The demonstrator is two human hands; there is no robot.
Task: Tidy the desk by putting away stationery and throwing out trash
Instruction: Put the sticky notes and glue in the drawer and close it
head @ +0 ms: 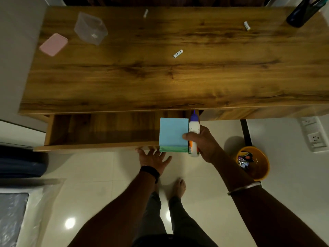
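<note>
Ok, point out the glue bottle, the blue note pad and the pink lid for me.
glue bottle [193,128]: head view, on its white body below the purple cap.
blue note pad [172,131]: head view, middle of its top sheet.
pink lid [53,44]: head view, centre of its flat face.

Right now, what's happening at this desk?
A person stands at a wooden desk with its drawer pulled open. The right hand holds a blue notepad block and a glue bottle together over the drawer's right end. The left hand is open under the drawer front. On the desktop there are a clear container, a pink lid and three small white tubes. An orange bin with trash sits on the floor.
</note>
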